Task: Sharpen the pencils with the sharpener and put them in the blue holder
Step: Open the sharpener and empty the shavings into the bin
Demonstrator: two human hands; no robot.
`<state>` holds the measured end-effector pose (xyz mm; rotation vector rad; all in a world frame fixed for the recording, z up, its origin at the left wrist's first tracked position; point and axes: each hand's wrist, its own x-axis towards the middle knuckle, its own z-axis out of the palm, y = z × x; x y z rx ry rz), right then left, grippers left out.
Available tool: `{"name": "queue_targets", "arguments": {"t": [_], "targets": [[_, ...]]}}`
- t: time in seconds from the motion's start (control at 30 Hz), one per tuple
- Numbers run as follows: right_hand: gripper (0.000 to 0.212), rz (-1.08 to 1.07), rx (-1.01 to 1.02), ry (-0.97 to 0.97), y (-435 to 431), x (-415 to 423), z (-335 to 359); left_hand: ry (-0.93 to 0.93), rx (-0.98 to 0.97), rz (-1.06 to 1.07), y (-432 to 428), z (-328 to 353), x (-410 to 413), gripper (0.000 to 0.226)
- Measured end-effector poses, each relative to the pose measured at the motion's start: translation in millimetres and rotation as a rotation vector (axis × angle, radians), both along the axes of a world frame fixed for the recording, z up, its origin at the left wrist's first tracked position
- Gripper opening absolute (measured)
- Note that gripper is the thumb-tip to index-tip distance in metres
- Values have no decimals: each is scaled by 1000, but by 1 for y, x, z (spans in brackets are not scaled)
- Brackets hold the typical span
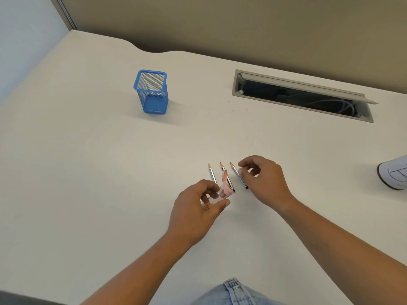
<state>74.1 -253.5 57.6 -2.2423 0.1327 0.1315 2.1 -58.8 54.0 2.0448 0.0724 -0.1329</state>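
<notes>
Three pencils lie side by side on the white desk, tips pointing away: the left pencil (pixel 211 173), the middle pencil (pixel 229 181) and the right pencil (pixel 237 174). My left hand (pixel 198 208) grips a pink and clear sharpener (pixel 223 192) with its lid flipped up, shavings showing inside. My right hand (pixel 264 181) rests on the right pencil, thumb and fingers pinching its middle. The blue mesh holder (pixel 152 93) stands upright and empty at the far left of the desk.
An open cable slot (pixel 301 95) with wires inside is set in the desk at the back right. A white cup-like object (pixel 394 172) sits at the right edge. Denim cloth (pixel 233 293) shows at the near edge.
</notes>
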Motion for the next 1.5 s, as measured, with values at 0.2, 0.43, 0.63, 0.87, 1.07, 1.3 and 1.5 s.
{"name": "queue_targets", "arguments": {"t": [0.2,0.43,0.63,0.87,1.07,1.3,1.5], "targets": [[39,361,620,356,-4,-15,35,-54,16,-54,0,7,2,23],[28,182,650,99,-3,-36,42,-88,1,-65,-2,18,-3,22],[13,186,642,-26,3,-53,55,-139,-56,-21,-4,27,-6,26],[10,136,647,-75,14,-71,62,-229,-23,-17,-1,39,-7,28],[8,81,701,-133,15,-81,60,-312,22,-54,1,49,-9,30],[23,60,649,-63,7,-84,70,-384,117,-88,0,58,-9,34],[25,84,535,-22,2,-85,76,-440,188,-133,-5,68,-10,32]]}}
